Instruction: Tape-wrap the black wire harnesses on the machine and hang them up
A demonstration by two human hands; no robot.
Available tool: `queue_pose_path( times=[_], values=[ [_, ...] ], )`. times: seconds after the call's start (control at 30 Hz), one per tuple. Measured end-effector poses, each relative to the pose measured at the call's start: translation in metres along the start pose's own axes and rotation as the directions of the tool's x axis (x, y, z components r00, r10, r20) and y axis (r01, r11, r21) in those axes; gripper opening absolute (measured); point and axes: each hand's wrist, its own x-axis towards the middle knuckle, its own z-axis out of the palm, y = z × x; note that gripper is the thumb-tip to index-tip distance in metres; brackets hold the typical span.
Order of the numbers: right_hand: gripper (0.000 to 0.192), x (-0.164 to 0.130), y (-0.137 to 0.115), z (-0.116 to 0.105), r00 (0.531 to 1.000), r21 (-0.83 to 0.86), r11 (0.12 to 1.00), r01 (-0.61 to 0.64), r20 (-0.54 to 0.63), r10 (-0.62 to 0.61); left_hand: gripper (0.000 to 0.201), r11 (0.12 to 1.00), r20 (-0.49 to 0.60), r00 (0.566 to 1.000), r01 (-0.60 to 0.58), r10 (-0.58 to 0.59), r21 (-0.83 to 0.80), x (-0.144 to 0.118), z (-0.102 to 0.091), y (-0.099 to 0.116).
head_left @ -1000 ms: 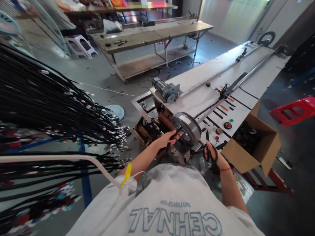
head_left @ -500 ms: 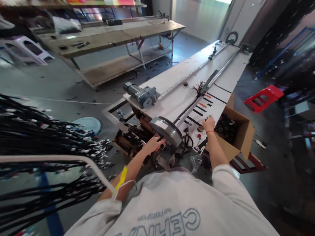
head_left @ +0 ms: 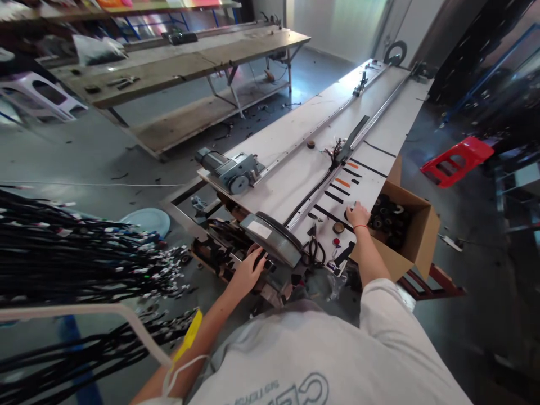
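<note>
My left hand (head_left: 248, 271) reaches in at the near end of the long bench, beside the grey wheel-like drum (head_left: 272, 239). Its fingers are curled at a dark part below the drum's rim; what they hold is too unclear to name. On the bench's right edge, my right hand (head_left: 358, 215) has its fingers bent together around something small and dark, mostly hidden. Near it lie a brown tape roll (head_left: 338, 227), a small red round piece (head_left: 336, 242) and several black strips (head_left: 334, 197). Black-handled pliers (head_left: 313, 250) rest between the drum and the red piece.
A cardboard box (head_left: 415, 247) of dark rolls stands against the bench's right side. A grey motor (head_left: 230, 169) is mounted at the left edge, and a metal rail (head_left: 363, 138) runs along the bench. Bundled black cables (head_left: 84, 247) hang at left; a red stool (head_left: 458, 162) is at right.
My left hand has drawn back left and down along the drum, its fingers still curled. The right hand stays at nearly the same spot on the bench. The whole view has shifted slightly.
</note>
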Motion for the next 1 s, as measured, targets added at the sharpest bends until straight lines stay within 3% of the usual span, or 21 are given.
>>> queue_pose_path(
  times=[0.2, 0.43, 0.53, 0.67, 0.73, 0.87, 1.0],
  values=[
    [0.061, -0.001, 0.001, 0.012, 1.0, -0.021, 1.0, 0.005, 0.031, -0.004, 0.052, 0.992, 0.015, 0.992, 0.123, -0.122, -0.039, -0.006, -0.008, 0.009],
    [0.061, -0.004, 0.0, 0.012, 0.999, -0.05, 0.999, 0.009, 0.034, -0.007, 0.04, 0.937, -0.075, 0.934, 0.347, -0.349, -0.035, -0.037, -0.016, 0.009],
    [0.062, -0.003, 0.001, 0.011, 0.999, -0.038, 0.999, 0.008, 0.038, -0.007, 0.041, 0.933, -0.034, 0.934, 0.357, -0.356, 0.04, -0.061, -0.026, -0.007],
    [0.066, -0.006, -0.002, 0.009, 0.999, -0.025, 1.0, -0.011, 0.045, 0.012, 0.052, 0.939, 0.129, 0.931, 0.332, -0.341, 0.083, -0.089, -0.039, -0.028],
    [0.067, -0.008, -0.004, 0.008, 0.998, -0.019, 1.0, -0.006, 0.066, 0.008, 0.053, 0.943, 0.131, 0.934, 0.328, -0.332, 0.05, -0.094, -0.041, -0.033],
    [0.066, -0.006, -0.007, -0.003, 0.992, -0.006, 1.0, -0.009, 0.122, 0.01, 0.055, 0.948, 0.014, 0.953, 0.303, -0.304, -0.099, -0.087, -0.034, -0.03],
    [0.059, -0.01, -0.018, -0.037, 0.989, 0.065, 0.997, -0.029, 0.149, 0.019, 0.062, 0.944, 0.035, 0.963, 0.27, -0.269, -0.19, -0.064, -0.02, -0.024]
  ],
)
